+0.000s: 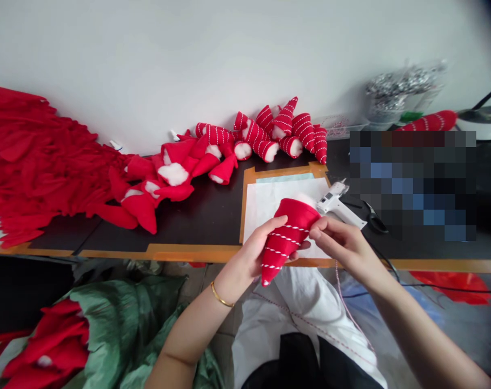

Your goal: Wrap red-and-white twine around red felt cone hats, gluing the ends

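Note:
A red felt cone (pixel 291 229) stuffed with white filling tilts over the table's front edge, its narrow tip pointing down toward me. Red-and-white twisted cord winds around it in several turns. My left hand (pixel 257 248) is wrapped round the cone from the left. At the cone's right side, near its wide end, the fingers of my right hand (pixel 343 240) pinch the twisted cord (pixel 338 281), which hangs down and trails across my lap. Behind the cone, a white glue gun (pixel 338 205) lies on a white paper sheet (pixel 265 202) edged with tan tape.
Several cord-wrapped cones (pixel 265 135) lie along the wall, beside plain stuffed cones (pixel 174 167) and a large heap of red felt pieces (pixel 54 156). Black scissors (pixel 376 219) lie right of the glue gun. A green sack (pixel 119 313) with red pieces stands below the table.

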The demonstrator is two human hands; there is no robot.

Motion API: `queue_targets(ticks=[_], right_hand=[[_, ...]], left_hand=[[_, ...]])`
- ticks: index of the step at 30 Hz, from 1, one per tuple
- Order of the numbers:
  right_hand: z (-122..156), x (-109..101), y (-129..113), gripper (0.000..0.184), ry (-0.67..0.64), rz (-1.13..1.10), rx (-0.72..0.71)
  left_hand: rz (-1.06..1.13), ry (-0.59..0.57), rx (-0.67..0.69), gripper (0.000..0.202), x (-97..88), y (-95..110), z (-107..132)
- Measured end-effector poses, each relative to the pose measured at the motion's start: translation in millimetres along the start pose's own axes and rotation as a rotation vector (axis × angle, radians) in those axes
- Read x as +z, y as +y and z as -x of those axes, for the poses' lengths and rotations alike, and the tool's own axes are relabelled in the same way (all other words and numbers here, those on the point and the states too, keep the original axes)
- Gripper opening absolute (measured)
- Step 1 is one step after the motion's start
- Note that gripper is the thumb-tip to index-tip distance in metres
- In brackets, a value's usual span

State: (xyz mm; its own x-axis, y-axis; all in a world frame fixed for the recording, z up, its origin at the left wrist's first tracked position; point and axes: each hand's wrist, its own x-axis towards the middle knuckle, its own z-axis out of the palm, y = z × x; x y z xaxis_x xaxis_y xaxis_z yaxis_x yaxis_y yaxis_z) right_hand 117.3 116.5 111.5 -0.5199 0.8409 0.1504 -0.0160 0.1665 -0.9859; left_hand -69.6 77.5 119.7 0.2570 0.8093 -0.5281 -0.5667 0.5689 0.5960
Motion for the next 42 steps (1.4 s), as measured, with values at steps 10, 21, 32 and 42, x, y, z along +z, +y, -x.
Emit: queue_targets(ticks=[10,21,32,42], right_hand=[[1,-3,1,0.032,0.035,0.003,0.002],[-2,4,6,0.027,0.044,-0.025,0.005],[0,7,4,0.028,0.009,0.006,-0.004],[-2,2,1,0.03,0.029,0.002,-0.007]], left_hand=[[0.03,-0.026,0.051,0.03,-8.2,-11,-8],[0.058,-0.15,0.008,0.04,-6.0,-5,-10],[-0.129,-0.102,0.197,0.036,2.5,-5,-7],[-0.043,0.055,0.069,0.034,-9.3,-6,-5]])
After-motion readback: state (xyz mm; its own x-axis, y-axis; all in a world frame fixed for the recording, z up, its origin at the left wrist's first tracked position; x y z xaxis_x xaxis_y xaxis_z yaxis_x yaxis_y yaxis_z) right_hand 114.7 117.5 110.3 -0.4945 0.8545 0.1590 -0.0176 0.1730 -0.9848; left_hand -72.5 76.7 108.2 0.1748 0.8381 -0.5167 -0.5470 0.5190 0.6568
